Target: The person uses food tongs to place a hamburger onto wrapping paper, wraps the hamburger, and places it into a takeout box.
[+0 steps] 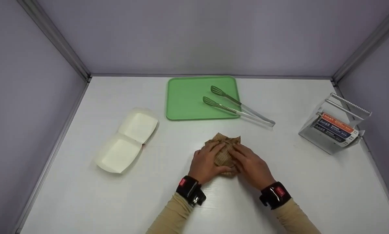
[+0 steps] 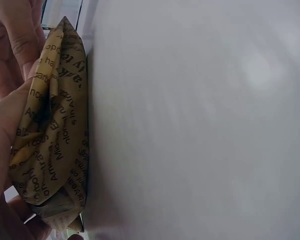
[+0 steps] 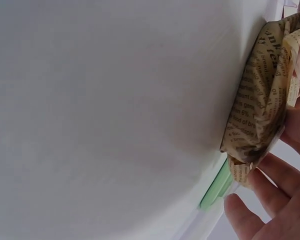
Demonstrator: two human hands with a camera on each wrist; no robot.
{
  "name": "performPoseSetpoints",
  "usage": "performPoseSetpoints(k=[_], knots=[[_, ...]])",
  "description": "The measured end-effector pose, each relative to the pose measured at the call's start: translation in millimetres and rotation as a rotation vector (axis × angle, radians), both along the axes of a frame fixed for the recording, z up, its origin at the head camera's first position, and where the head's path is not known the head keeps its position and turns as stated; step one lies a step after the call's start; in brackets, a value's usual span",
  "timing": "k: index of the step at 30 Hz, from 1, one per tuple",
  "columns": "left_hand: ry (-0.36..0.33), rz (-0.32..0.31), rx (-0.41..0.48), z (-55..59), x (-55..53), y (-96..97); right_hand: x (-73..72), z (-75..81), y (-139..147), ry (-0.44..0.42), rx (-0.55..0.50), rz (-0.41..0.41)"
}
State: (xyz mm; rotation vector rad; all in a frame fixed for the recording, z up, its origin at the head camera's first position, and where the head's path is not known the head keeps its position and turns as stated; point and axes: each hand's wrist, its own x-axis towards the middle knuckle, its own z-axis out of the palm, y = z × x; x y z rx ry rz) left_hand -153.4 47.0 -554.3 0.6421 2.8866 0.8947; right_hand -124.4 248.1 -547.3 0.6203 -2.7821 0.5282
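A small parcel (image 1: 224,158) wrapped in brown printed paper lies on the white table, its paper folded and creased on top. My left hand (image 1: 207,164) grips it from the left, fingers over the far part and thumb along the near side. On the opposite side my right hand (image 1: 252,165) holds it with fingertips on the folds. Printed words run across the paper (image 2: 60,130) in the left wrist view. A loose paper corner (image 3: 240,170) sticks out near the right fingers in the right wrist view. What the paper wraps is hidden.
An open white clamshell box (image 1: 119,156) lies to the left. Behind the hands is a green tray (image 1: 184,100), with tongs (image 1: 233,99) resting across its right edge. A metal holder (image 1: 316,139) with labelled packs (image 1: 335,128) stands at the right. Panels wall the table.
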Motion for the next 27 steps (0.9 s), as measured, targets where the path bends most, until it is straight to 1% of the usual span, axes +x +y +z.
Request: performPoseSetpoints(k=[5,12,15,19,22,27], knots=[[0.015,0.001,-0.007,1.3,0.1,-0.6,-3.1,-3.1,3,0.012,-0.030,0.021],[0.013,0.006,-0.025,0.8,-0.4,1.0,-3.4,-1.3,5,-0.040,-0.086,0.009],[0.007,0.010,-0.024,0.6,0.0,0.9,-2.9,0.4,6,-0.045,-0.112,0.007],[0.000,0.009,-0.017,0.5,0.3,0.9,-2.2,3.9,10,-0.020,-0.156,0.018],[-0.005,0.008,-0.013,0.6,0.2,1.0,-2.8,6.7,15,0.014,-0.167,0.011],[-0.021,0.011,0.014,0.9,0.5,0.9,-5.9,13.2,29,0.039,-0.112,-0.049]])
